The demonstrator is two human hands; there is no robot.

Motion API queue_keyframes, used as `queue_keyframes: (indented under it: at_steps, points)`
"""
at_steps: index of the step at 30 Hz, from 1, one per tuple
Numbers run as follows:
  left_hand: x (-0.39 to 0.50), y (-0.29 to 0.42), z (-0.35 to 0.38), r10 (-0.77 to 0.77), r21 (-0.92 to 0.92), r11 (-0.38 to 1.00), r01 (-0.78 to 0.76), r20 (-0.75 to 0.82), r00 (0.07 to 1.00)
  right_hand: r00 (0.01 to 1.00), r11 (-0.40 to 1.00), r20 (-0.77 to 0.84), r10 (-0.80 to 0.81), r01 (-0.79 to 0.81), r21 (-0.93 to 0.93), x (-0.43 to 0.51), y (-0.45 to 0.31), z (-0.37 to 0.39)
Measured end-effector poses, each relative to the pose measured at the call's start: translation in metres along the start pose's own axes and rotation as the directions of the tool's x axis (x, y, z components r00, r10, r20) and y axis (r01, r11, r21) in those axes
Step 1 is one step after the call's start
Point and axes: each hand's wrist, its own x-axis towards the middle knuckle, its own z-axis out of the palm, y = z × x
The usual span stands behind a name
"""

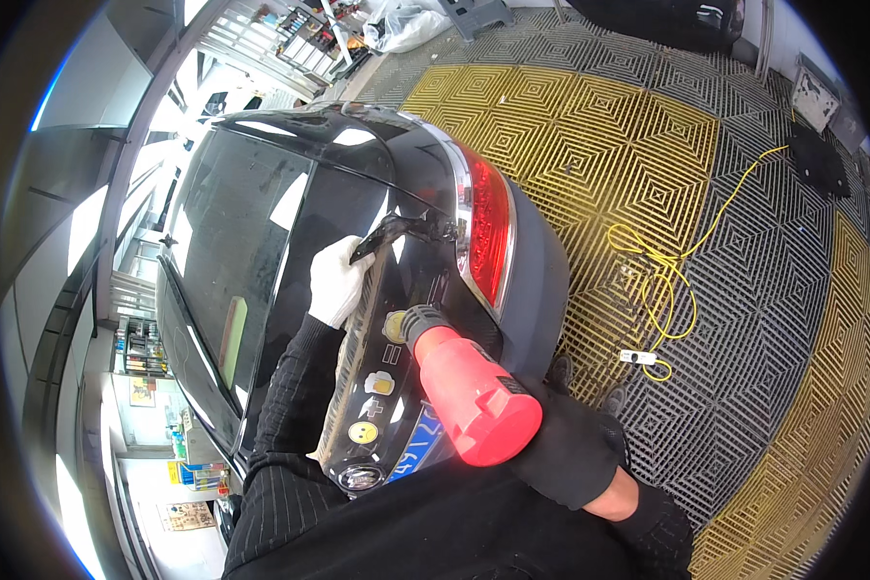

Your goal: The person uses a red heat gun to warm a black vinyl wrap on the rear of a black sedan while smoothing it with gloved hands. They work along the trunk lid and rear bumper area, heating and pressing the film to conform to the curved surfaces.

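My left hand [338,281], in a white glove, grips the loose end of a black film strip [391,230] whose other end clings to the black car's rear body [424,250] beside the red tail light [487,225]. In a dark glove, my right hand [567,451] holds a red heat gun [475,406]. The gun's dark nozzle [422,319] points toward the body panel below the strip, near a round yellow face sticker [394,327]. Other stickers [379,383] and a blue licence plate [415,449] lie lower on the tailgate. My fingers on the gun's handle are mostly hidden.
A yellow cable [670,290] with a white socket block [638,357] lies on the yellow and grey grid floor [754,348]. The car's rear window [225,196] is at the left. A grey stool [476,16] and a plastic bag [406,27] stand at the top.
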Motion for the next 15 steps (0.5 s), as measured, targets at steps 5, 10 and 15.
queue_keyframes:
  at_steps: [5, 10, 15]
  points:
    - [0.001, -0.011, -0.008, 0.062, -0.101, 0.993, -0.057, 0.043, 0.997, 1.000, 1.000, 0.016, 0.001, -0.001, 0.003, 0.009, -0.004, -0.007]
    - [-0.010, -0.040, -0.023, 0.105, 0.033, 0.994, -0.108, 0.078, 0.991, 0.999, 0.996, 0.038, -0.035, 0.032, 0.088, 0.013, -0.002, -0.011]
    - [-0.007, -0.058, -0.017, -0.041, 0.141, 0.990, 0.020, 0.148, 0.988, 0.984, 0.981, -0.003, -0.180, 0.179, 0.073, 0.009, 0.008, -0.005]
